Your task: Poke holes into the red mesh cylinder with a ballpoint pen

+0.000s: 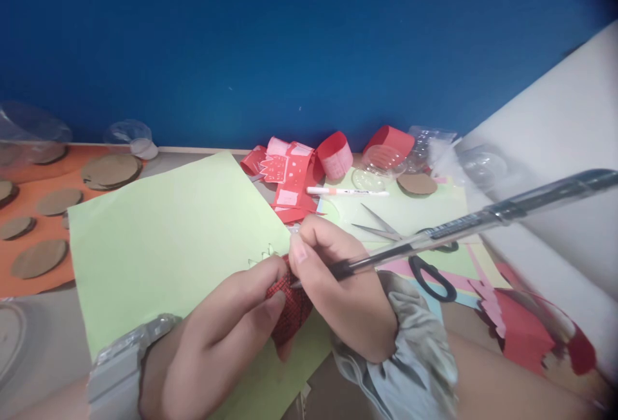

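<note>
My left hand (pixel 232 320) pinches a small red piece with a dark grid pattern (pixel 292 310) between thumb and fingers. Against the other edge of this piece, the fingertips of my right hand (pixel 338 272) press closed. A clear-barrelled black pen (pixel 463 223) lies in the crook of my right hand, its tip near the red piece and its capped end pointing up to the right. Beneath both hands is a large light green sheet (pixel 168 239), with small dark line drawings (pixel 263 254) beside my left fingers.
Black-handled scissors (pixel 432 278) lie on coloured sheets at the right. Red paper strips (pixel 292 178), a white marker (pixel 347 192) and plastic lids are behind. Cardboard discs (pixel 111 171) rest on orange paper (pixel 62 178) at left. Red scraps (pixel 524 333) lie far right.
</note>
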Available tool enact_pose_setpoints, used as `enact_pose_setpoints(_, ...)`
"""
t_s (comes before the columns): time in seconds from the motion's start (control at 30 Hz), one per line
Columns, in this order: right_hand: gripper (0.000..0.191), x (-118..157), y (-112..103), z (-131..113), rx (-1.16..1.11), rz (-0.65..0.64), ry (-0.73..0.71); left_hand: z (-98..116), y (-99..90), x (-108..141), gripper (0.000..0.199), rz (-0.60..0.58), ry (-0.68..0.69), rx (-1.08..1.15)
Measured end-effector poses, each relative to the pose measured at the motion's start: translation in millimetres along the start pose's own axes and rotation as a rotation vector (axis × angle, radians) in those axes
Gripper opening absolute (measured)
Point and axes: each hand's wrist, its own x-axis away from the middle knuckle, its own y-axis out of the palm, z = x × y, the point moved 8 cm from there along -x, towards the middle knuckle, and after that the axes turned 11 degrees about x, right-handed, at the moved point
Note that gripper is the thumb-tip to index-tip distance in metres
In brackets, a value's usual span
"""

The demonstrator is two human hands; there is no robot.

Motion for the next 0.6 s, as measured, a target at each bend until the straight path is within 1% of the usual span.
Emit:
enact_pose_setpoints(0.1, 0.032, -0.2, -0.7, 0.2, -0.007, 0.010, 0.010, -0.4, -0.7, 0.0, 0.036, 0.011, 0.011, 0.000)
enact_pose_setpoints(0.3, 0.032, -1.7, -4.8, -2.4, -0.019, 0.052, -0.028, -2.5, -0.9, -1.7, 0.040, 0.022, 0.018, 0.014)
enact_pose_setpoints(0.47, 0.031, -3.4, -3.4, -2.4, -0.045, 0.030, -0.035, -7.1, -3.2, -0.1, 0.040, 0.064, -0.032, 0.004)
enact_pose_setpoints(0.6, 0.032, -2.8, -2.1, -1.0, -0.066, 0.017, -0.024, -2.4, -2.4, 0.0, 0.038, 0.082, 0.001, -0.028)
